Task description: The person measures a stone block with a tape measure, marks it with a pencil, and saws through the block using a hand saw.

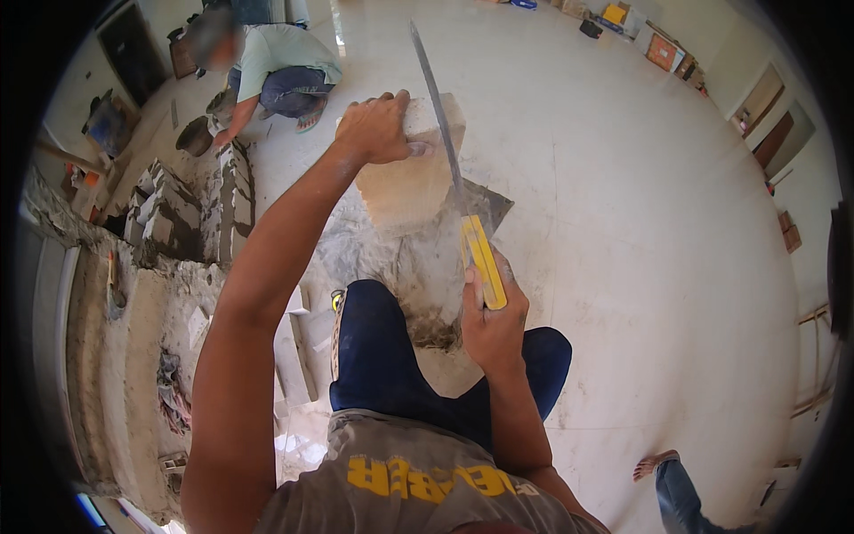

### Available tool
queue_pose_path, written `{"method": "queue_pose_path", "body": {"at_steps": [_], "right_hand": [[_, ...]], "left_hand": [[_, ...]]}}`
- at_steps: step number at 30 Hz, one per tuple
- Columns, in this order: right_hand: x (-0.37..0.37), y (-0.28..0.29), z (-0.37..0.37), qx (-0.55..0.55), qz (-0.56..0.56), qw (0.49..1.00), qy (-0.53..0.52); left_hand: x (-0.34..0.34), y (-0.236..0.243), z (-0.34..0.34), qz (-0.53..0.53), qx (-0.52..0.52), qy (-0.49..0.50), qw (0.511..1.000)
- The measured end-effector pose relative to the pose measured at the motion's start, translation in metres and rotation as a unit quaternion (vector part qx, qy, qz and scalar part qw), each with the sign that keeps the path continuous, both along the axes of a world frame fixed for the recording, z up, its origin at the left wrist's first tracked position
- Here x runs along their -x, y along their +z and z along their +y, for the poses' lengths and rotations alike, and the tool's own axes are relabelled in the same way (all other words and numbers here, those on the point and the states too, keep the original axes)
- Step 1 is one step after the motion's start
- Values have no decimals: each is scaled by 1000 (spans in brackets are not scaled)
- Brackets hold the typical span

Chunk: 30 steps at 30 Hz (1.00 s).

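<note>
On the pale floor (640, 222) ahead of me stands the block (405, 196); the saw (452, 160) crosses over its right side, contact unclear. My left hand (378, 127) clasps the block's top, fingers bent; my right hand (495, 316) wraps the yellow handle (483, 258). Should the block rock under a loose hold, the saw could skip toward my thumb (418, 149).

Yellow-handled handsaw (455, 167) and pale masonry block (405, 191)
The dark blade (435, 95) points far, slanting left across the block's right side.
</note>
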State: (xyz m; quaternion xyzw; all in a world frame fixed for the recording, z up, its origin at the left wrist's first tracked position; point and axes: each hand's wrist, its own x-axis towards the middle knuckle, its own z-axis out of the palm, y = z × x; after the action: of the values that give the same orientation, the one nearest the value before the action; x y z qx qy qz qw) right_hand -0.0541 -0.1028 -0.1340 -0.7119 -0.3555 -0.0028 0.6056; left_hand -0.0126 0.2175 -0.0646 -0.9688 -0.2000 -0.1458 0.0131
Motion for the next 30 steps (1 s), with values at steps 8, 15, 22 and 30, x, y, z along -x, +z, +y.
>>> {"method": "queue_pose_path", "body": {"at_steps": [8, 15, 22, 30], "right_hand": [[52, -11, -79, 43, 19, 999, -14], [-24, 24, 1, 28, 4, 999, 16], [38, 12, -95, 59, 18, 998, 25], [-31, 63, -4, 109, 59, 992, 28]], "left_hand": [[-4, 10, 2, -13, 15, -23, 1000], [-1, 11, -17, 0, 11, -15, 1000], [1, 13, -13, -7, 5, -20, 1000], [4, 8, -29, -1, 10, -16, 1000]]}}
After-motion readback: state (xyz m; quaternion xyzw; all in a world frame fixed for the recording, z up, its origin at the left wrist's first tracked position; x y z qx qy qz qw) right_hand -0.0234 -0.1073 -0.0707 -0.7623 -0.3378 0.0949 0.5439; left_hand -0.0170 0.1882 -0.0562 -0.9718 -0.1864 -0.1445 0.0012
